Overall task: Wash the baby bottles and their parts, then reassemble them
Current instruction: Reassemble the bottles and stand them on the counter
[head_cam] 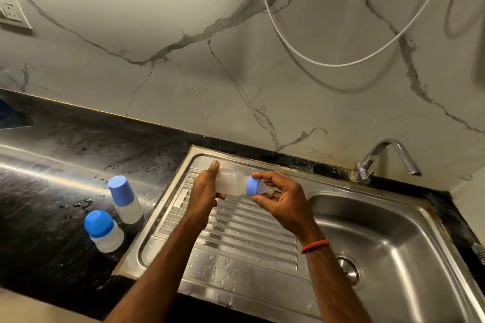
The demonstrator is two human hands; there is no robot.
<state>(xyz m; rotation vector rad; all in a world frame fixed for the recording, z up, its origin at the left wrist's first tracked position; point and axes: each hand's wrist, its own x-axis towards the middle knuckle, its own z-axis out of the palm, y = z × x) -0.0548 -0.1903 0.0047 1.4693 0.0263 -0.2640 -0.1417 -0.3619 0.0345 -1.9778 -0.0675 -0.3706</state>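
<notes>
Over the drainboard (236, 228), the left hand (206, 189) grips the clear bottle (231, 186) sideways while the right hand (283, 199), at its three o'clock, pinches the blue collar (252, 185): reassembly, I judge, needing a snug twist next.

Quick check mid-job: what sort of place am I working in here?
Most likely a home kitchen, at the washing-up spot: a stainless steel sink with a ribbed drainboard, a bent chrome tap at its back edge, and a glossy black stone countertop under a marble-pattern wall.
</notes>
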